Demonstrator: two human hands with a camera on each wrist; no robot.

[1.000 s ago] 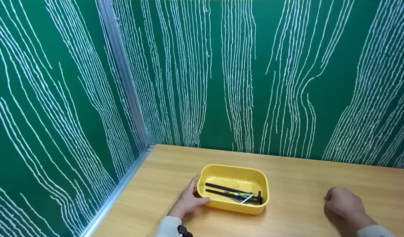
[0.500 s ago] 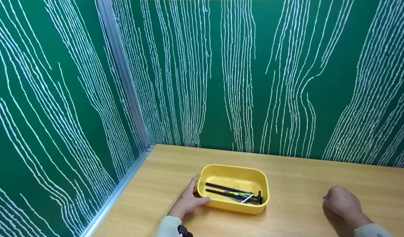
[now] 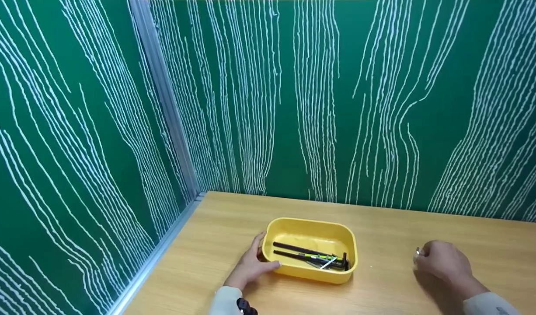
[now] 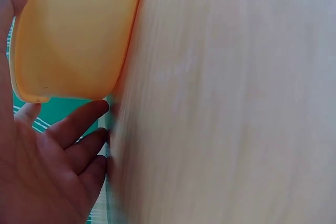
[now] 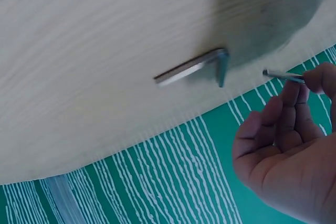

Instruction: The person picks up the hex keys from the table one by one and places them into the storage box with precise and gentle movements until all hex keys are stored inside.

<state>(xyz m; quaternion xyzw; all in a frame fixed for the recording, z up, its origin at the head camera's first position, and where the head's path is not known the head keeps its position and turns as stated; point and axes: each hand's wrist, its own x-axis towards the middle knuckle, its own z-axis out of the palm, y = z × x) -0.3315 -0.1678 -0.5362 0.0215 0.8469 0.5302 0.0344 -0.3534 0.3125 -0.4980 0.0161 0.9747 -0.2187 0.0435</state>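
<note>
My left hand (image 3: 250, 267) holds a yellow plastic box (image 3: 308, 276) at its left end, thumb over the near rim and fingers round the end wall. Inside the box lie black L-shaped hex keys (image 3: 294, 257), a yellow-green piece (image 3: 316, 257) and a thin white strip (image 3: 328, 263). To the right, my right hand (image 3: 445, 262) pinches a short silvery metal rod (image 5: 282, 75) between thumb and fingers; most of the rod is hidden by the hand. A silvery hex key (image 5: 191, 67) lies on the table beside that hand in the right wrist view, hidden in the head view.
The wooden table (image 3: 390, 236) meets a green back panel (image 3: 285, 175) with white wavy lines. Another such panel (image 3: 53, 144) stands on the left, joined by a grey metal post (image 3: 163, 96).
My right hand has moved left and a little farther from me, and more of the silvery rod shows at its fingertips. The left hand and the yellow box have stayed in place.
</note>
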